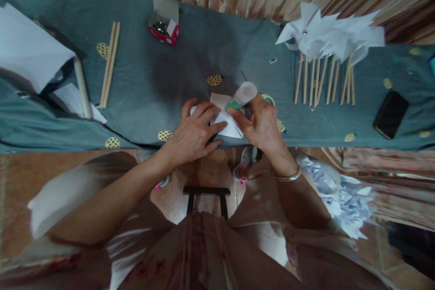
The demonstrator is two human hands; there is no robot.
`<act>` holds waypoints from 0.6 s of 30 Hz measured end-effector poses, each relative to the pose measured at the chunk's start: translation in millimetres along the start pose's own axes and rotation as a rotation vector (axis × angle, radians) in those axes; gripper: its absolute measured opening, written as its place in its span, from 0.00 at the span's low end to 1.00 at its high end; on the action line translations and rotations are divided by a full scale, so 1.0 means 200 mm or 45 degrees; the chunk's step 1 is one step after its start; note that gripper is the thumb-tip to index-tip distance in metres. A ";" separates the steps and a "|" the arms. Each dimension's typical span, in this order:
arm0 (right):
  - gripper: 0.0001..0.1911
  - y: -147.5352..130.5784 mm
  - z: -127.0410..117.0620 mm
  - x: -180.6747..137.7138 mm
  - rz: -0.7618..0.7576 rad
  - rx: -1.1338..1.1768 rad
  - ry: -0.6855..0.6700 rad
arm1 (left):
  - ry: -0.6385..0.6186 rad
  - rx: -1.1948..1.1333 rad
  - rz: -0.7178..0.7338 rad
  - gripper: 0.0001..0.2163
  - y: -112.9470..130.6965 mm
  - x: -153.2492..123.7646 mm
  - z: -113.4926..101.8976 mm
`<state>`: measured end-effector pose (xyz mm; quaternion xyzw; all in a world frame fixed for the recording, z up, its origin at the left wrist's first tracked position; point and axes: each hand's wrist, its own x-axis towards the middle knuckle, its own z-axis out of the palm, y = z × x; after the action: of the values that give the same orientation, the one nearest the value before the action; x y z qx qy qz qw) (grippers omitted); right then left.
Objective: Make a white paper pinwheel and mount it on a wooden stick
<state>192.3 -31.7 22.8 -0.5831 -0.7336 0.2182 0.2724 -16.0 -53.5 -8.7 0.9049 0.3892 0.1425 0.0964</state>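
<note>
My left hand (pixel 195 129) lies flat with fingers spread on a folded white paper piece (pixel 227 120) at the near edge of the blue-green cloth (pixel 163 81). My right hand (pixel 260 122) is closed around a glue stick (pixel 242 96) with a green label and clear cap, tilted over the paper. A bangle sits on my right wrist. Part of the paper is hidden under both hands.
Finished white paper pinwheels (pixel 326 36) on wooden sticks (pixel 322 81) lie at the right. Two loose sticks (pixel 110 63) lie left. A small red box (pixel 165 27) of pins stands behind. A black phone (pixel 390 113), white sheets (pixel 30 54), paper scraps (pixel 343 195) and a stool (pixel 205 197) surround.
</note>
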 end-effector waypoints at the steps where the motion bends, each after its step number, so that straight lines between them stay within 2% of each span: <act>1: 0.16 0.00 0.01 0.00 0.007 0.029 0.008 | 0.009 -0.004 0.008 0.16 0.00 0.00 0.00; 5: 0.18 0.04 0.03 0.00 0.084 0.295 0.086 | 0.035 -0.034 0.031 0.17 -0.01 0.00 0.00; 11: 0.18 0.14 -0.02 0.04 0.250 1.009 0.261 | 0.001 -0.170 -0.014 0.16 0.00 0.01 -0.04; 16: 0.16 0.16 -0.07 0.04 0.391 1.268 0.192 | 0.073 -0.164 -0.129 0.29 -0.07 -0.03 -0.13; 18: 0.15 0.15 -0.07 0.03 0.410 1.344 0.172 | 0.071 -0.175 -0.215 0.29 -0.13 -0.06 -0.15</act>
<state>221.9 -18.7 15.7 -0.4851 -0.4072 0.5572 0.5370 -50.5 -43.2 9.4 0.8559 0.4558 0.1856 0.1590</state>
